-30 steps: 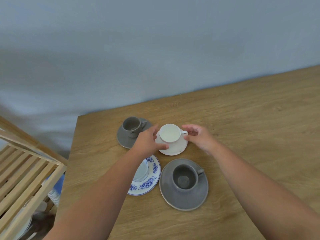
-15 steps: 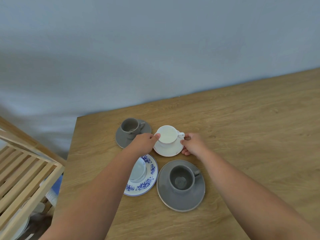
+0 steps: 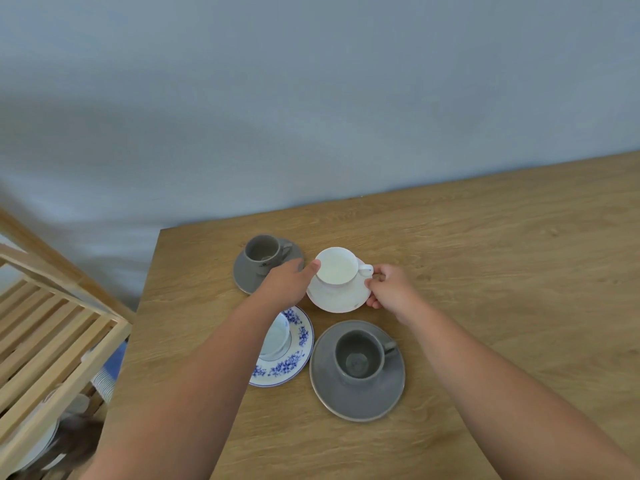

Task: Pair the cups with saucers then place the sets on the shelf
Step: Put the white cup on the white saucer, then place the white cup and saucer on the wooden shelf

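Note:
A white cup [image 3: 337, 266] sits on a white saucer [image 3: 341, 297] near the table's far left. My left hand [image 3: 289, 282] grips the saucer's left edge, thumb against the cup. My right hand [image 3: 389, 287] holds the saucer's right edge beside the cup's handle. Behind my left hand stands a small grey cup [image 3: 262, 251] on a grey saucer [image 3: 244, 277]. In front, a larger grey cup [image 3: 358, 356] rests on a wide grey saucer [image 3: 358, 400]. My left forearm partly hides a pale cup [image 3: 277, 336] on a blue-flowered saucer [image 3: 287, 367].
The wooden table [image 3: 485, 271] stretches bare to the right and ends at a blue-grey wall. A slatted wooden shelf [image 3: 45, 334] stands left of the table, lower than its top, with plates dimly visible beneath the slats.
Both hands have shifted from around the white cup down onto the saucer's edges. The view has drifted slightly; the other sets have not moved.

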`<state>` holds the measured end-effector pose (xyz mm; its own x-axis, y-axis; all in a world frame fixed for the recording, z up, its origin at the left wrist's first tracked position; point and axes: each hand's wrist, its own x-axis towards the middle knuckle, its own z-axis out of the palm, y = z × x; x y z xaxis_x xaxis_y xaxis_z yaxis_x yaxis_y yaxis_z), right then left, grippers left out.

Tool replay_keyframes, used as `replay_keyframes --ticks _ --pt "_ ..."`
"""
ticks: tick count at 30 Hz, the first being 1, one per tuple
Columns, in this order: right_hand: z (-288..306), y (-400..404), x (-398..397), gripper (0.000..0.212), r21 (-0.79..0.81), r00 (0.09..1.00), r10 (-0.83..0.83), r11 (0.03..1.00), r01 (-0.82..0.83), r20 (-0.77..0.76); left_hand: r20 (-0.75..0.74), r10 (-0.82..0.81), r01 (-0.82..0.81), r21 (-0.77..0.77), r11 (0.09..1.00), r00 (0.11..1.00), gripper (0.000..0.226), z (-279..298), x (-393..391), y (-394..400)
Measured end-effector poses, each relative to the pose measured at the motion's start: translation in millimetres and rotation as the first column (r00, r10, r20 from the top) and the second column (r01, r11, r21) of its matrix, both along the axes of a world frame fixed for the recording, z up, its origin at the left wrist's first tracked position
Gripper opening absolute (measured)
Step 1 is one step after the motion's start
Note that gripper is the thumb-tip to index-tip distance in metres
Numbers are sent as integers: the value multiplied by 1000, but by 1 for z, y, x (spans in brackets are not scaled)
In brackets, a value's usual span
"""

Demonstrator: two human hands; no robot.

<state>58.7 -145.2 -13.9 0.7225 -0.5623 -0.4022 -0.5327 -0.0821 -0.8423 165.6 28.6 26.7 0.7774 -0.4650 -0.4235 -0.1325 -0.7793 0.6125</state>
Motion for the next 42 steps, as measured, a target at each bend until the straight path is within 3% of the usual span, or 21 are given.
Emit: replay_keyframes --ticks 3,7,10,15,26,34,42 --pt "18 3 -2 32 14 998 12 1000 -12 56 -47 158 -164 -164 973 986 61 8 -3 8" --pt "43 13 -2 30 26 991 48 998 -51 121 -276 355 -434 -327 839 893 55 23 -13 23" --pt "61 27 2 27 17 983 102 994 -106 154 -405 405 -556 -394 732 820 59 31 -21 42" --pt "81 64 14 27 29 961 209 976 -218 183 -464 423 -624 -496 604 778 52 43 -36 88" --pt "93 202 55 18 1 841 488 865 -502 232 -430 636 -754 -507 418 641 51 60 -49 233" --pt "69 340 98 22 20 718 670 728 -685 188 -424 780 -855 -449 260 460 49 47 -46 365" --pt "25 475 127 17 87 627 771 621 -779 114 -528 807 -932 -354 74 264 51 2 -54 490"
